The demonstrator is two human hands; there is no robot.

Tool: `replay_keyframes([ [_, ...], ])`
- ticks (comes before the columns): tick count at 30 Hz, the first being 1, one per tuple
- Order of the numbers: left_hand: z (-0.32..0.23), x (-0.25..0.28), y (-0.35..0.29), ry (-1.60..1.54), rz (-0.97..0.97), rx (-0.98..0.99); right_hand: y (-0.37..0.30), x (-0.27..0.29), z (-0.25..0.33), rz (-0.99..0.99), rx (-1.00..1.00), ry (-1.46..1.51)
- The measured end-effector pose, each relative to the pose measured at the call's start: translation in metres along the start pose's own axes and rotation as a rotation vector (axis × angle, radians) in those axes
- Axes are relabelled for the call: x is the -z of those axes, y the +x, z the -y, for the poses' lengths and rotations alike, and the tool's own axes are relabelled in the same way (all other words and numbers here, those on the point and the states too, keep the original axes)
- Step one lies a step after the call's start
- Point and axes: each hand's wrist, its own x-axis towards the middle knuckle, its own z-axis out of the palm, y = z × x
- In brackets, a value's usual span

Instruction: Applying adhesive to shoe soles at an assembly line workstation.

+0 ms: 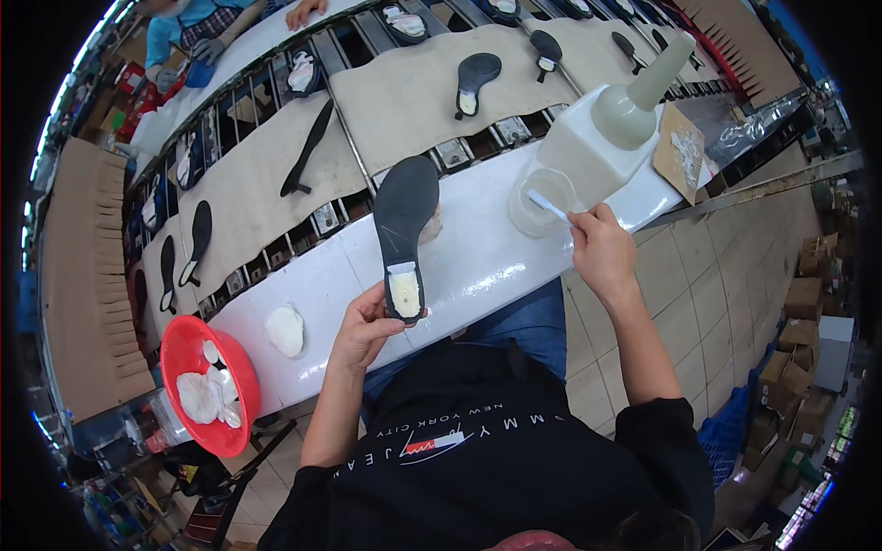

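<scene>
White and glossy, the work ledge runs along a conveyor line on a factory floor. Nearest, the left hand pinches the heel of a black shoe sole, toe pointing away, a pale patch at the heel. The right hand grips a small white brush dipped into a clear cup. Left of them sits a red bowl of white pads. Beyond, more soles ride beige mats.

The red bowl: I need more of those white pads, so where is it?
In the head view, the red bowl sits at lower left, beyond the left hand, off the white bench's end.
</scene>
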Motion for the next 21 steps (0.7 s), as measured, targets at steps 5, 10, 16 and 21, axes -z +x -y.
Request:
replay_keyframes([
  [5,0.001,0.005,0.000,0.004,-0.011,0.012,-0.003,-0.004,0.003,0.052,0.008,-0.015],
  [10,0.002,0.011,-0.002,0.045,-0.002,0.013,-0.007,-0.011,-0.022,-0.043,-0.016,0.439],
  [16,0.004,0.013,0.001,0.001,-0.012,-0.017,-0.016,-0.009,-0.034,0.529,-0.676,1.546],
  [21,0.005,0.016,0.000,0.006,0.032,0.015,-0.014,-0.006,-0.019,0.572,-0.650,2.000],
])
